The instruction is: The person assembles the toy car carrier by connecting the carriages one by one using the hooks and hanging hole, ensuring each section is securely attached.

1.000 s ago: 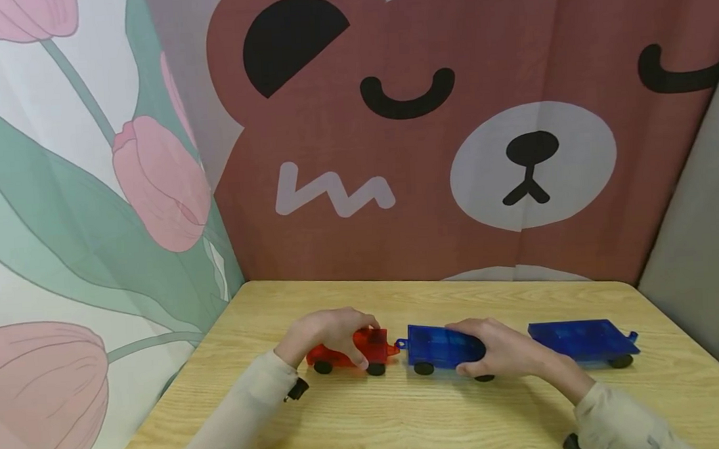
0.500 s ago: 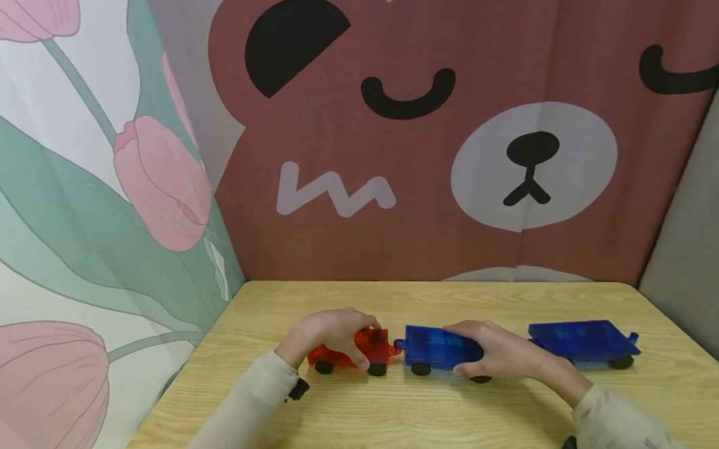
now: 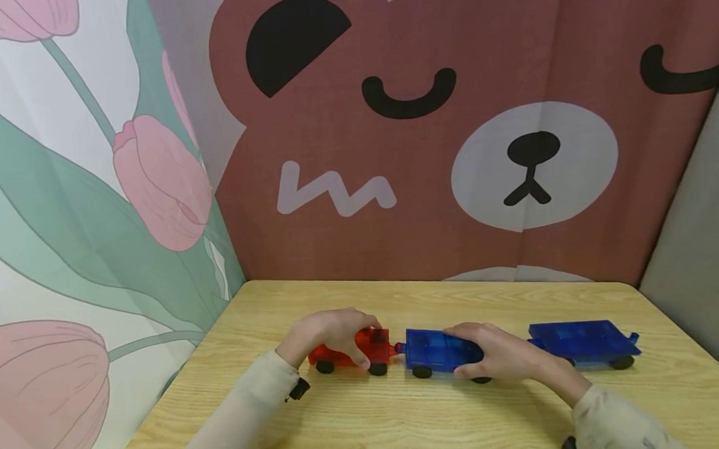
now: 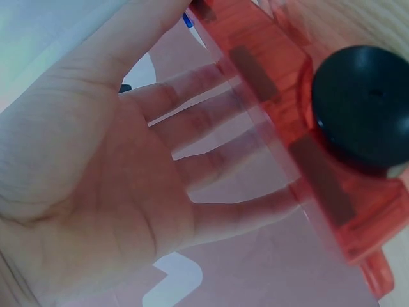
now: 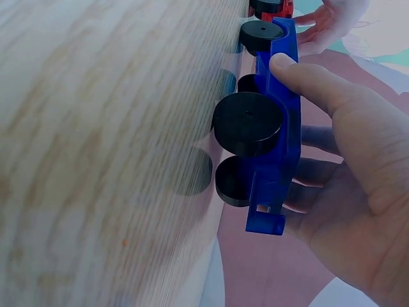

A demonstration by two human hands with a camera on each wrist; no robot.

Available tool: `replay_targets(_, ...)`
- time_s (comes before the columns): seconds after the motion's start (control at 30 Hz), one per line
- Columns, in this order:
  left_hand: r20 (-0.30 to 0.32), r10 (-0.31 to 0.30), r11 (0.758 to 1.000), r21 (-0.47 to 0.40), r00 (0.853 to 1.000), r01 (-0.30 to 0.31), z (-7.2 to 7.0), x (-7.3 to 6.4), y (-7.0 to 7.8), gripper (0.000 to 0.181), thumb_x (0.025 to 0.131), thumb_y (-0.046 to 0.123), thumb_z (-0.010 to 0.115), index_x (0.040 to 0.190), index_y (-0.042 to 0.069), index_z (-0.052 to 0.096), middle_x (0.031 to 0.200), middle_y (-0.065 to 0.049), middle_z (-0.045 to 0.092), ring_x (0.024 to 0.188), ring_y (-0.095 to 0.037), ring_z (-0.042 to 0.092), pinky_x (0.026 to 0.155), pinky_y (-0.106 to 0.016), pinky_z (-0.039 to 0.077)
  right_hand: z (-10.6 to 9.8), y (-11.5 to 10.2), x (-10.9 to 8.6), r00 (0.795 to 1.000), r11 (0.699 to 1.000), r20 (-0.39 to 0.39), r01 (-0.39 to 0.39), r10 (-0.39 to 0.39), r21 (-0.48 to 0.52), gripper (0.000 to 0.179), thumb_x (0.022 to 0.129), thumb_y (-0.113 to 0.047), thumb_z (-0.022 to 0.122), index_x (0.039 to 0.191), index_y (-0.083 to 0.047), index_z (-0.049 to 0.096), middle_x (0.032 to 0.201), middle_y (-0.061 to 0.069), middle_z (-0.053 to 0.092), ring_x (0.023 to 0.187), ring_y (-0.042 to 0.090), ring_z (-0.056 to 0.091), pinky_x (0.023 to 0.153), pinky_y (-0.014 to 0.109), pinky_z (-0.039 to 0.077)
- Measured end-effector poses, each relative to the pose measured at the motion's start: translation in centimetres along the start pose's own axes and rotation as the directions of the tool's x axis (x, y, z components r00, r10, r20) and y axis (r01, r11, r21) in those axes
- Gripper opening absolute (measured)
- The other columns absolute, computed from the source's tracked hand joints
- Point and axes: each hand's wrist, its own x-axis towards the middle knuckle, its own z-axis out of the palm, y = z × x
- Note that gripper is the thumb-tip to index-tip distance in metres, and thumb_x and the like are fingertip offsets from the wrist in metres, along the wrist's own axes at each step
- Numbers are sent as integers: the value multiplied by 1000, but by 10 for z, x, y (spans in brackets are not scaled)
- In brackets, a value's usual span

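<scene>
In the head view, my left hand (image 3: 336, 333) grips a see-through red toy car (image 3: 375, 346) with black wheels, thumb on the near side and fingers over the far side. My right hand (image 3: 502, 352) holds a blue toy wagon (image 3: 433, 348) by its right end, with the thumb on its near side. Between the two, the wagon's blue ring (image 3: 400, 348) overlaps the car's red hitch; whether they are hooked is too small to tell. The right wrist view shows black wheels (image 5: 248, 123) beneath the wagon and a short blue hook (image 5: 267, 222) at its rear.
A second blue wagon (image 3: 576, 340) stands on the wooden table (image 3: 370, 420) to the right, partly behind my right hand, its hook pointing right. A bear-print cloth (image 3: 421, 241) hangs behind the table, and a tulip-print cloth (image 3: 161, 282) hangs at left.
The held blue wagon has shifted slightly left, and its ring has come down level with the red hitch. My left hand and the red car stay nearly still.
</scene>
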Motion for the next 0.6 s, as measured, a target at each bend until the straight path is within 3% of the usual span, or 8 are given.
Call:
replay_targets(0.27, 10, 1, 1000, -8, 1000, -1, -1, -1, 1, 77, 78, 43, 89, 144, 22, 55, 124, 11, 61, 114, -14, 57, 99, -38, 48, -1, 2, -2, 998, 999, 22, 52, -52, -12, 77, 93, -52, 70, 151, -6, 49, 151, 22, 43, 135, 45, 43, 100, 66, 40)
replay_targets(0.6, 13, 0, 999, -38, 1000, 0, -2, -4, 5, 72, 80, 39, 89, 141, 21, 56, 122, 9, 62, 110, -15, 58, 96, -38, 49, 0, 6, -3, 995, 996, 54, 87, -86, -14, 74, 99, -47, 65, 155, -5, 42, 158, 20, 35, 141, 43, 35, 103, 62, 39)
